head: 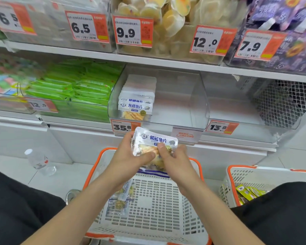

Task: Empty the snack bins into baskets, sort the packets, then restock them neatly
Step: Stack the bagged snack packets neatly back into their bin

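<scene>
White basket (157, 200) fills lower centre; straight above it, the clear bin (175, 103) holds fish fillet packets (136, 106) at its left side. Left hand (129, 152) and right hand (175, 156) each pinch the held stack (155, 141), perhaps several packets, lying crosswise just below that bin.

The person wears black, matte cloth over both legs; the left leg (16, 209) and the right leg (281, 213) each show as a broad dark shape with soft folds. Whether it is trousers or shorts cannot be told. Both forearms are bare, as are the left hand (129, 152) and right hand (175, 156).
</scene>
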### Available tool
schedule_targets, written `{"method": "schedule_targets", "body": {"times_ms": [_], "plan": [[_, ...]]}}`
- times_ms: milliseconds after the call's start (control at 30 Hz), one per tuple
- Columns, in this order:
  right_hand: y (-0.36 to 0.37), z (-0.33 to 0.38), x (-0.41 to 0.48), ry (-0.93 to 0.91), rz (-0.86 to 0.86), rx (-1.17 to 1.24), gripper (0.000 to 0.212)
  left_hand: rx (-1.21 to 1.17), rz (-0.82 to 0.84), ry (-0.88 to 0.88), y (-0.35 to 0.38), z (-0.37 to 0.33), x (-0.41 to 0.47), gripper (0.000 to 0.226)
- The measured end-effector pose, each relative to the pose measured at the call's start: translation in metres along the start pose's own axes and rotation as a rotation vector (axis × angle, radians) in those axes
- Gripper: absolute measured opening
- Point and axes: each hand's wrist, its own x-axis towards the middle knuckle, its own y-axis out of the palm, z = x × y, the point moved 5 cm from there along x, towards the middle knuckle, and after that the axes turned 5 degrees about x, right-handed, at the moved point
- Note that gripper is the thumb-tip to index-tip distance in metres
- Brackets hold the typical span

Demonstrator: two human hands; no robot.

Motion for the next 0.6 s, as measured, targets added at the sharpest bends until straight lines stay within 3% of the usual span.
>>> {"method": "schedule_targets", "body": {"times_ms": [100, 233, 333, 400, 500, 600], "plan": [[-0.01, 0.029, -0.011, -0.11, 0.08, 0.178, 0.065, 0.012, 0.092, 0.061, -0.007, -0.017, 0.003, 0.058], [-0.025, 0.078, -0.022, -0.294, 0.323, -0.006, 0.073, 0.145, 0.273, 0.163, -0.022, -0.041, 0.015, 0.074], [-0.027, 0.101, -0.013, -0.396, 0.332, -0.021, 0.068, 0.266, 0.251, 0.271, -0.034, -0.056, 0.029, 0.064], [-0.021, 0.113, -0.003, -0.52, 0.24, -0.07, 0.057, 0.366, 0.129, 0.356, -0.044, -0.063, 0.037, 0.054], [-0.009, 0.134, 0.008, -0.738, 0.06, -0.035, 0.053, 0.514, -0.247, 0.435, -0.07, -0.057, 0.047, 0.045], [0.008, 0.151, 0.025, -0.887, -0.046, -0.136, 0.05, 0.511, -0.531, 0.295, -0.1, -0.032, 0.062, 0.041]]}}
